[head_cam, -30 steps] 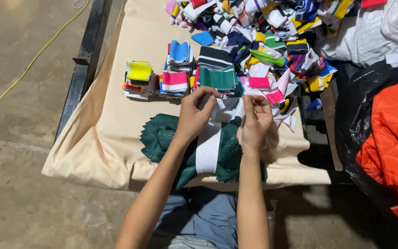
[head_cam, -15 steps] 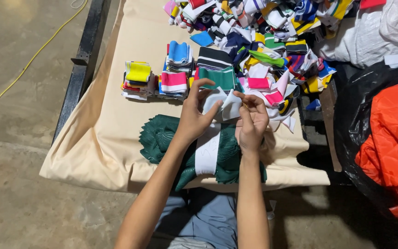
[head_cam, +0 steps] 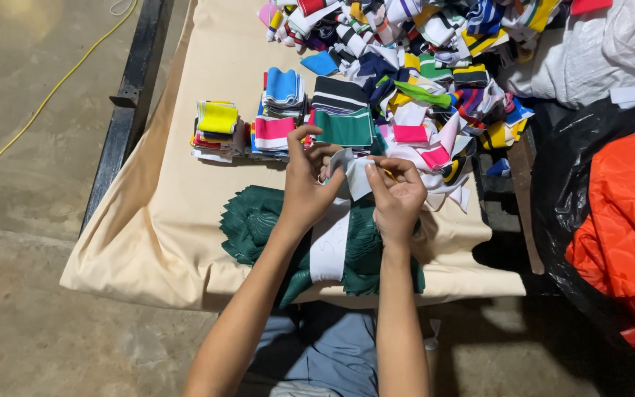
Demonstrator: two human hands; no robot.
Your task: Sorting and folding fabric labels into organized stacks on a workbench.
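My left hand (head_cam: 304, 182) and my right hand (head_cam: 397, 192) are raised above the table, both pinching the top end of a long white fabric strip (head_cam: 331, 242). The strip hangs down between my forearms over a heap of dark green knit pieces (head_cam: 251, 220) at the near edge of the table. A green-and-white striped piece (head_cam: 343, 126) lies just beyond my fingers. What the fingertips do at the strip's end is too small to tell.
The table wears a beige cloth (head_cam: 178, 198). Small stacks of folded pieces stand behind my hands: yellow-topped (head_cam: 217, 121), blue and pink (head_cam: 279, 110), dark striped (head_cam: 338, 94). A large jumble of coloured pieces (head_cam: 420, 66) fills the far right. An orange cloth (head_cam: 626, 235) on black plastic lies right. A yellow cable (head_cam: 45, 95) crosses the concrete floor.
Both hands have lifted slightly away from me with the strip's end, and its top edge is now folded over between the fingers.
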